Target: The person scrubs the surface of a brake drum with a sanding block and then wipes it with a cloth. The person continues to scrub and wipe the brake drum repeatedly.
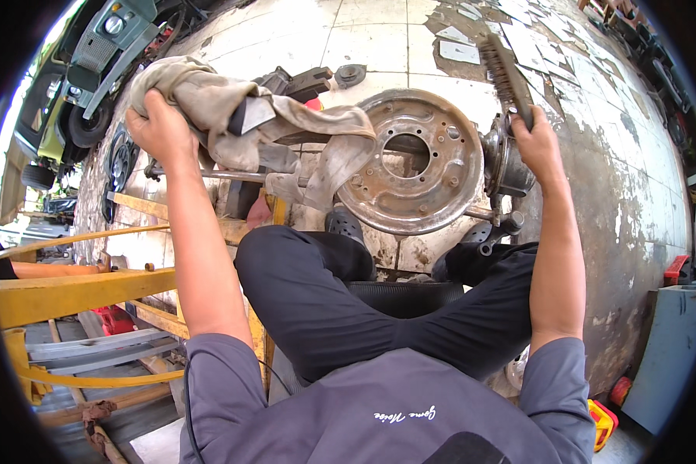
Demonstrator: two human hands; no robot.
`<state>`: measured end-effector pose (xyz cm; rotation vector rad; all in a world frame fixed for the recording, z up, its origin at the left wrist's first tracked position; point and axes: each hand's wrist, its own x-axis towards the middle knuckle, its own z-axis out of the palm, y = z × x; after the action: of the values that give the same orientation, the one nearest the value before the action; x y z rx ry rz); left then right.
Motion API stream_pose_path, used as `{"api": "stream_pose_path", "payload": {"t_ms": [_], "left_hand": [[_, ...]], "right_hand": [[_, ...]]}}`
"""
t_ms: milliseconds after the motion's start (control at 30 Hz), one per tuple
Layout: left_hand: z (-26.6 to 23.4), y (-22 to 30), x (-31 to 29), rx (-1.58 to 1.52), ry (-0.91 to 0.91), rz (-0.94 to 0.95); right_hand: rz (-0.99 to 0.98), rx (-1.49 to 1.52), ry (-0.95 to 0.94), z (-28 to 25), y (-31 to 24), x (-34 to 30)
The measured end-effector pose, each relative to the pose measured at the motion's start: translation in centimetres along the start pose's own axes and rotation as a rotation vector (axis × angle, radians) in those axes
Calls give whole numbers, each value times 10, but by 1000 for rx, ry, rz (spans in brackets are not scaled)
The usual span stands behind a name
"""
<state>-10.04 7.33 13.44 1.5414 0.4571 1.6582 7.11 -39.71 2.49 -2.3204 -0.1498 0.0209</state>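
The pale tiled floor, worn and broken toward the far right, takes up most of the space in front of the seated person. Close by on the left is a yellow metal frame. The round metal plate, stained brown around its big central hole, sits just beyond the feet, between a heap of cloth and a dark hub.

That grey rag is bunched in the left hand, fingers closed around it; its loose end hangs over the plate's left edge, though I can't tell whether it touches. The right hand is wrapped round the handle of a brush, raised near the hub, bristles facing left.

It looks to me like cleaning work on the plate. To do it well, I'd gather up that trailing end so it can't snag, steady the plate by its rim, and scrub with short, even strokes, the bristles square to the metal. The smallest spots, the bolt holes, probably deserve the bristle tips, then a wipe with a clean fold.
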Motion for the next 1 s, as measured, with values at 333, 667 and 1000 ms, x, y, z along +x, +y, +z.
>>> {"api": "stream_pose_path", "payload": {"t_ms": [333,667,1000], "left_hand": [[-5,-69,-187,525,-1178,68],[31,-83,-226,752,-1121,-223],[-2,-67,-233,702,-1114,-117]], "right_hand": [[245,77,120,-19,52,32],[276,21,75,-7,41,27],[406,-135,240,-44,86,36]]}}
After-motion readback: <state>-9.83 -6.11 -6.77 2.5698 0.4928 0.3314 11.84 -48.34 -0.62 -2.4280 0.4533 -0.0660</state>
